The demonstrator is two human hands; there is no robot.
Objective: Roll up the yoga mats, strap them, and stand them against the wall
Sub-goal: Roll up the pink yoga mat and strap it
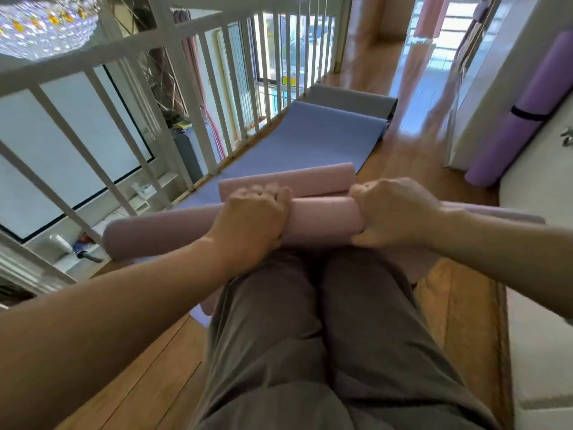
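You've got bright daylight coming from the windows [273, 48] at 12 o'clock and the doorway [449, 29] at 1 o'clock; both are blown out. Glare streaks the wood floor [412, 107] at 1 o'clock, w/ some smear there. The chandelier [46, 26] at 10 o'clock is overexposed. Wide-angle distortion bends the railing [93, 58] toward 9 o'clock. Your trousers [310, 352] at 6 o'clock sit in soft shade; centre is sharp.

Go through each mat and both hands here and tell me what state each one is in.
blue mat: unrolled, flat on the floor.
grey mat: unrolled, flat.
near pink mat: rolled, held across the knees, no strap visible.
far pink mat: rolled, lying on the blue mat.
purple mat: rolled, strapped, leaning on the wall.
left hand: grips the near pink mat.
right hand: grips the near pink mat.
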